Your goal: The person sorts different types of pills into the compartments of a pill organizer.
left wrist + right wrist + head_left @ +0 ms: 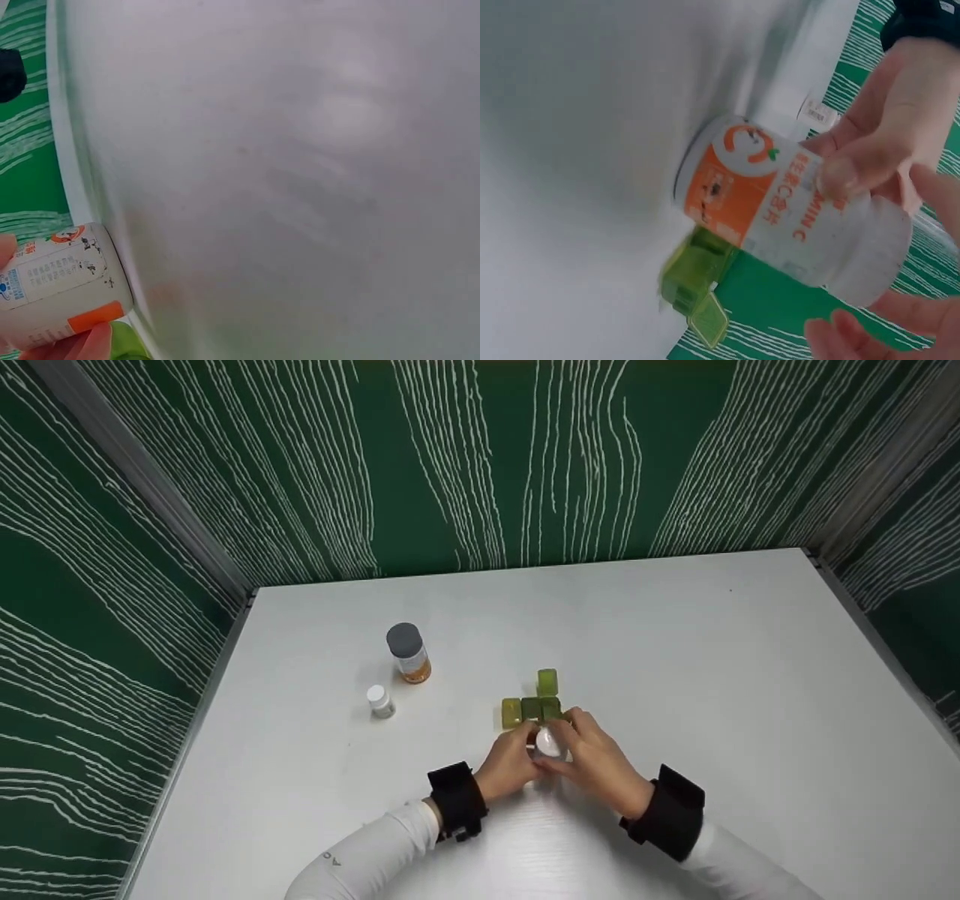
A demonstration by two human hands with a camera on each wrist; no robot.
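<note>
A white vitamin C bottle (780, 202) with an orange label stands upright on the table, its white cap (548, 742) on top. My left hand (507, 765) grips the bottle's side, thumb across the lettering in the right wrist view. Around the cap is my right hand (604, 761), thumb and fingers spread to either side; gaps show between them and the cap in the right wrist view. Just beyond the bottle lie several small green see-through blocks (531, 709), most side by side, one (547, 682) farther back.
To the left on the white table (675, 645) stands a clear jar (411, 660) with a grey lid and orange contents. Closer in is a small white-capped bottle (381, 702). Green walls (517, 457) with white wavy lines rise behind the table and at both sides.
</note>
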